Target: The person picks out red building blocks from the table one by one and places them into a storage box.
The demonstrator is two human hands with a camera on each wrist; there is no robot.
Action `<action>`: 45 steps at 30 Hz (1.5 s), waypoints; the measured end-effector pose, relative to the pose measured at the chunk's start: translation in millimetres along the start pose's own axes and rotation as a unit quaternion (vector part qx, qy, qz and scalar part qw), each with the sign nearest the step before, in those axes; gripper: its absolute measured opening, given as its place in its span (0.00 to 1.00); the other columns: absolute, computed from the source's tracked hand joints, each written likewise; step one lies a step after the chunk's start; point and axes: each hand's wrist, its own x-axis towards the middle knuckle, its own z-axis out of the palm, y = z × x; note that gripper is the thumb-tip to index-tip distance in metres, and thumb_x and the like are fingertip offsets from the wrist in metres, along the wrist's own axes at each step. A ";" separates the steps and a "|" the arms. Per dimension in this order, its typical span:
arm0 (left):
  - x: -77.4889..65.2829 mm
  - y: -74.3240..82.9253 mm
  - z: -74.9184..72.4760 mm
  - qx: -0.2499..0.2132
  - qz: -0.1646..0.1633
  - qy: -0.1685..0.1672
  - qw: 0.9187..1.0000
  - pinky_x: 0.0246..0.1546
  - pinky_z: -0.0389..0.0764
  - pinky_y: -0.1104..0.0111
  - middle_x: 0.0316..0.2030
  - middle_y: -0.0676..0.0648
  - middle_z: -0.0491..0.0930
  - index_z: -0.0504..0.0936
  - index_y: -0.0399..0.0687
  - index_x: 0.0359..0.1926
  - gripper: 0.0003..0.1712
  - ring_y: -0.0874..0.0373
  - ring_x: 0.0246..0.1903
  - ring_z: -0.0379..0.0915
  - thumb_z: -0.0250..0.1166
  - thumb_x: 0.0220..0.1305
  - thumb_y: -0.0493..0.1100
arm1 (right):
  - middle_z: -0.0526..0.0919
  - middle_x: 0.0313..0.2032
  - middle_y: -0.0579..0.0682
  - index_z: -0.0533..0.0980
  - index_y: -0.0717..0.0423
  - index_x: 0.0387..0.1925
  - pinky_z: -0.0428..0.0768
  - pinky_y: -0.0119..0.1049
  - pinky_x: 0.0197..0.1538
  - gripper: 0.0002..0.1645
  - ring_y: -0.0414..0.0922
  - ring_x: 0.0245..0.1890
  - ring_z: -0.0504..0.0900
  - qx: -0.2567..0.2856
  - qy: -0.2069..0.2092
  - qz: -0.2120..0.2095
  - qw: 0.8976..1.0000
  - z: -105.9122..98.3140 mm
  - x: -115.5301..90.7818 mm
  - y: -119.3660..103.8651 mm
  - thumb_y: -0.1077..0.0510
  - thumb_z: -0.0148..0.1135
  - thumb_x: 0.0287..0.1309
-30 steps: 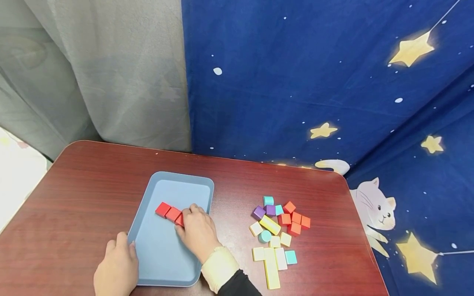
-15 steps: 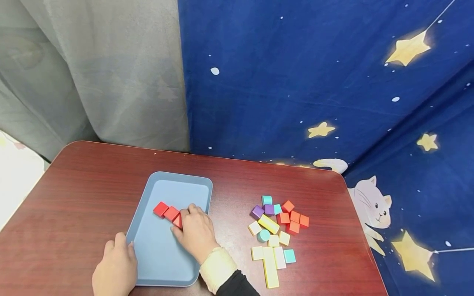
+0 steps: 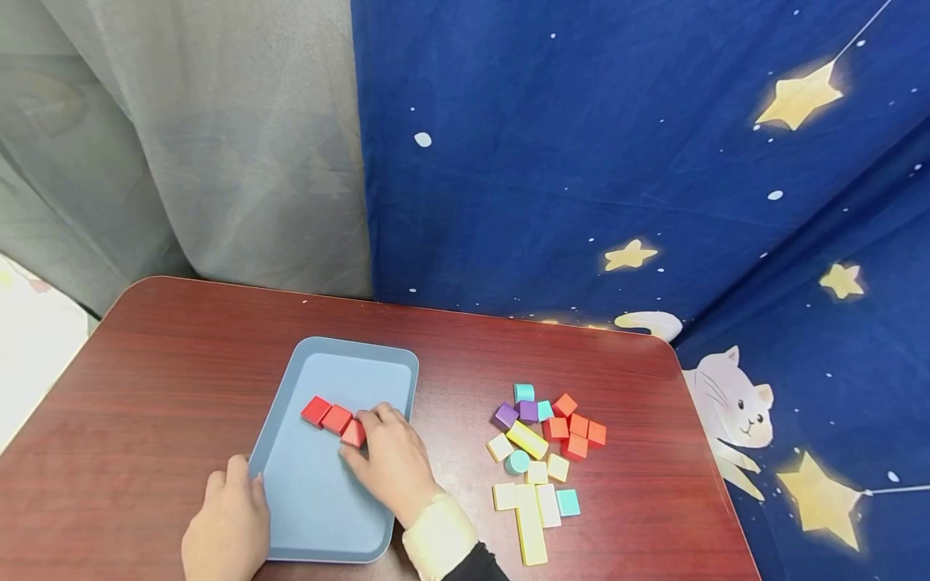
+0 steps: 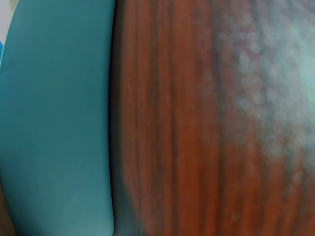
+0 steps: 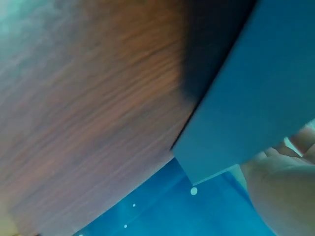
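Observation:
A blue-grey tray [image 3: 327, 528] lies on the table, holding a slanting row of red blocks. Two of these, a left red block [image 3: 316, 411] and a middle red block [image 3: 337, 420], are in full view. The third red block [image 3: 353, 434], at the row's right end, is partly hidden by my right hand [image 3: 395, 464], which pinches it between thumb and fingers. My left hand [image 3: 227, 520] grips the tray's left rim near its front corner. In both wrist views the tray's outer wall [image 4: 59, 118] fills much of the picture.
Right of the tray lie several loose blocks: orange-red cubes [image 3: 577, 426], purple cubes [image 3: 505, 416], a yellow half-round bar [image 3: 528, 440], a long yellow block [image 3: 531, 524] and a turquoise cylinder [image 3: 517, 462]. Curtains [image 3: 508, 161] hang behind the wooden table [image 3: 182, 363].
My right hand has drawn slightly right, and more of the third red block shows. The left hand and the tray have stayed put.

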 end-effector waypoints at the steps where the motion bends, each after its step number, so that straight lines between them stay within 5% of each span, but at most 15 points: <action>1: 0.0 0.0 0.2 0.001 0.000 0.000 1.000 0.18 0.66 0.51 0.38 0.32 0.68 0.62 0.35 0.52 0.16 0.38 0.18 0.68 0.49 0.69 0.41 | 0.75 0.38 0.40 0.79 0.49 0.49 0.72 0.25 0.42 0.23 0.35 0.37 0.74 0.005 0.002 0.001 1.000 -1.4 -1.6 0.5 0.42 0.65 0.55; 27: 1.7 -1.4 -0.3 0.002 -0.017 -0.014 1.000 0.19 0.67 0.51 0.39 0.33 0.67 0.61 0.36 0.52 0.16 0.38 0.19 0.70 0.48 0.70 0.42 | 0.79 0.42 0.39 0.81 0.47 0.48 0.75 0.29 0.44 0.20 0.36 0.43 0.81 0.096 0.094 0.060 0.989 -50.0 -47.7 35.9 0.45 0.67 0.55; 39: 0.8 0.0 -0.6 0.000 -0.007 -0.006 1.000 0.19 0.66 0.51 0.38 0.33 0.67 0.62 0.36 0.53 0.17 0.37 0.19 0.69 0.49 0.69 0.42 | 0.79 0.38 0.37 0.81 0.45 0.41 0.73 0.24 0.42 0.17 0.35 0.37 0.81 0.076 0.176 0.074 0.979 -70.0 -73.6 66.9 0.48 0.73 0.48; 45: -0.5 0.0 -1.2 -0.005 -0.006 -0.003 1.000 0.18 0.66 0.50 0.38 0.34 0.67 0.62 0.36 0.52 0.16 0.37 0.18 0.69 0.49 0.69 0.42 | 0.80 0.39 0.37 0.82 0.44 0.40 0.75 0.28 0.42 0.17 0.34 0.38 0.81 0.041 0.184 0.099 0.977 -81.6 -87.1 87.3 0.48 0.74 0.46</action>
